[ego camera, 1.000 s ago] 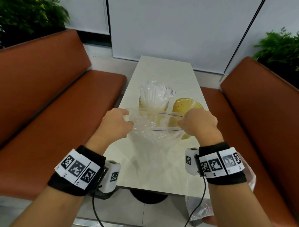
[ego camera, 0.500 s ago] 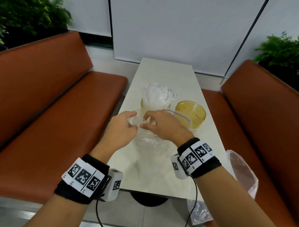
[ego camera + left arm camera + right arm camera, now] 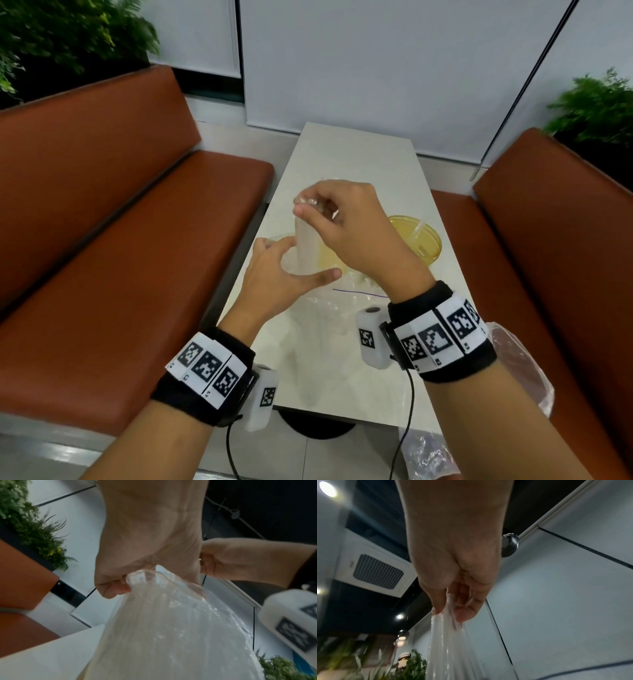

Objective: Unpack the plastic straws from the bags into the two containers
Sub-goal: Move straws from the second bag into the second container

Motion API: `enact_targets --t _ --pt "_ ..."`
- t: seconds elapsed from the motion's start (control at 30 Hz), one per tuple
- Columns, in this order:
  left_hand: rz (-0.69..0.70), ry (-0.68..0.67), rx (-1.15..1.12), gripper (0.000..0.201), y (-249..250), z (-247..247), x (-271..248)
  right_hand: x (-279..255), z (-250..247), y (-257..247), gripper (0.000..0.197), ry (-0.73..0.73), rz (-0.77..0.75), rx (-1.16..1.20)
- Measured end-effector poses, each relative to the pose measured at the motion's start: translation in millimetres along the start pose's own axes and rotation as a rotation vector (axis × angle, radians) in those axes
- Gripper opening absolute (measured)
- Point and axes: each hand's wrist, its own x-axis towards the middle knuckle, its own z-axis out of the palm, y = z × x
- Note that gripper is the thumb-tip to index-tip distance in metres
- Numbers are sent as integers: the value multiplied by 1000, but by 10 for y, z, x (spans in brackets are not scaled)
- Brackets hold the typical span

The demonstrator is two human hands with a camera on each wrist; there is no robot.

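Observation:
My right hand (image 3: 318, 212) is raised above the table and pinches the top of a bundle of white plastic straws (image 3: 307, 250); the right wrist view shows those straws (image 3: 450, 639) hanging from the right hand (image 3: 453, 609). The bundle's lower end stands in the mouth of a clear zip bag (image 3: 342, 308). My left hand (image 3: 291, 263) grips the bag's rim, and the left wrist view shows the left hand (image 3: 120, 586) pinching the bag (image 3: 171, 628). One yellow container (image 3: 421, 240) stands just right of my hands. The other container is hidden behind them.
The narrow white table (image 3: 356, 161) runs away from me between two brown benches (image 3: 102, 240). A clear empty bag (image 3: 513, 370) lies on the right bench, and more clear plastic (image 3: 428, 455) hangs near the floor below it.
My right hand left the bag's right edge, reached into the opening and rose with a bundle of straws. My left hand stayed on the bag's rim.

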Motion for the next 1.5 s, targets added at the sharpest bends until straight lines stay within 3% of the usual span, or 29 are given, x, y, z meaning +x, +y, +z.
enact_targets --t 0.17,0.23,0.3,0.4,0.47,0.57,0.63,0.8,0.87,0.93,1.1,1.3,1.4,1.5 --pt "-30 76 -50 48 -126 126 142 28 149 -114 13 53 118 240" --pt "2 78 -102 49 -139 149 186 -17 256 -72 31 50 236 314" --pt "32 100 -55 45 -157 164 226 -63 372 14 51 5 292 192" --pt "51 95 28 19 -204 167 253 -94 522 88 50 -25 245 -134" --pt "24 61 25 28 -209 128 240 -71 563 75 44 10 183 -166" --pt "1 18 81 57 -159 74 182 58 414 47 39 131 132 -103" --pt "-84 -2 99 55 -89 21 99 217 171 33 38 257 134 -4" --pt "-89 18 67 55 -92 -50 42 566 -732 23 53 676 52 80" --pt "-94 32 53 54 -116 -86 35 589 -1067 167 51 778 7 49" --pt "-86 34 67 51 -141 -130 41 576 -1271 442 45 803 64 -76" --pt "-79 47 97 45 -190 -188 63 370 -1108 1341 48 620 463 -383" --pt "-10 79 43 29 -140 -153 53 -6 -625 1938 58 185 782 -335" --pt "14 85 14 27 -128 -140 40 -94 -551 2052 63 125 886 -247" --pt "12 96 -20 25 -119 -133 29 -130 -600 2056 86 96 969 -216"
